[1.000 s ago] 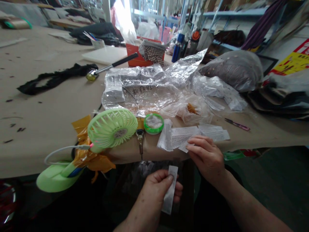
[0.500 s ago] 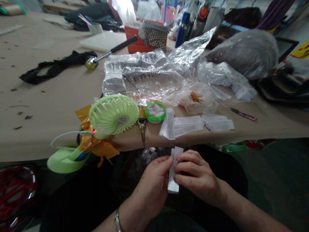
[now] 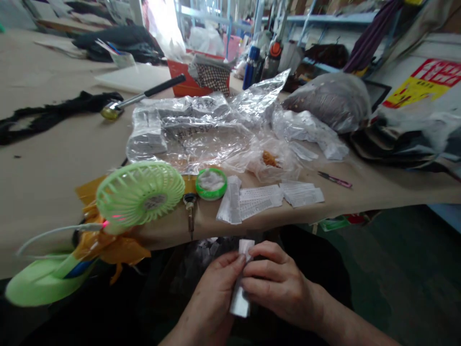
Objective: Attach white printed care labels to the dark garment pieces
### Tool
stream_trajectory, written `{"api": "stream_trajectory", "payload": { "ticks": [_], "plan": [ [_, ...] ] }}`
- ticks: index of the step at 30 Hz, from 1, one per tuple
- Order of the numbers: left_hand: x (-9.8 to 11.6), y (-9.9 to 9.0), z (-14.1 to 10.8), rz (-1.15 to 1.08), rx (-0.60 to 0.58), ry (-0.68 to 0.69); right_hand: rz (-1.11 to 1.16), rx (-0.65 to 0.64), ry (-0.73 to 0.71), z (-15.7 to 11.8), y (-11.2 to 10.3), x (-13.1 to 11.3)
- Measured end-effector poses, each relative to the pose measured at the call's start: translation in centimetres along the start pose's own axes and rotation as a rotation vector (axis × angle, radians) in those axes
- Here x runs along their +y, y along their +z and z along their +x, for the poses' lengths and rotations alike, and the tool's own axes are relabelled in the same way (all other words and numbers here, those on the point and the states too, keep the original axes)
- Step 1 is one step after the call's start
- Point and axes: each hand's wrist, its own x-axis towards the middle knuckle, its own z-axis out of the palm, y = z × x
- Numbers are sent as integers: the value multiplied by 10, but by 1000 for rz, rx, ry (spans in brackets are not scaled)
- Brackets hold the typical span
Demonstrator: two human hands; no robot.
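Just below the table's front edge, a narrow white paper strip (image 3: 240,302) is held between both hands. My left hand (image 3: 212,290) grips its left side, thumb on top. The fingers of my right hand (image 3: 279,278) press on its right side. Fanned printed paper strips (image 3: 261,199) lie on the table beyond the hands. To their left are a round green container (image 3: 211,183) with white fluffy material and a thin pointed tool (image 3: 190,216) hanging over the edge.
A green fan (image 3: 140,192) is taped at the table's left front. Behind lie clear plastic bags (image 3: 205,139), a metal-headed tool with a black handle (image 3: 144,96) and a stuffed bag (image 3: 327,101). Small scissors-like snips (image 3: 334,179) rest at the right on the brown-covered table (image 3: 382,185).
The view has turned right and up, so the table items appear shifted left. The strip, printed before, now looks mostly plain white, and its two offset ends at the top now show as one.
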Motion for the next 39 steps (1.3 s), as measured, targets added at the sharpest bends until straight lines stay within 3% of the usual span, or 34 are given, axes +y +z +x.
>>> {"api": "stream_trajectory", "payload": {
  "ticks": [3, 6, 8, 11, 17, 20, 24, 28, 32, 39],
  "plan": [
    [-2, -3, 3, 62, 74, -14, -158, 80, 111, -9, -23, 18],
    [-3, -2, 2, 131, 123, -32, -529, 199, 337, -26, -45, 48],
    [-3, 1, 1, 147, 138, -41, -686, 134, 417, -36, -53, 66],
    [-5, 3, 0, 159, 151, -45, -752, 42, 420, -45, -56, 81],
    [-6, -2, 4, 163, 130, -24, -649, 168, 361, -45, -64, 89],
    [-5, -2, 5, 146, 126, -24, -537, 283, 391, -38, -66, 82],
    [-4, 3, 0, 153, 81, -28, -268, 427, 344, -21, -44, 43],
    [-1, 4, -3, 52, 24, 19, -25, 151, 105, -7, -4, -1],
    [0, -3, -4, -34, 29, 85, -52, 76, 7, -7, 26, -14],
    [0, -9, -7, -117, 80, 93, -73, 9, 11, -7, 29, -11]
  ]
}}
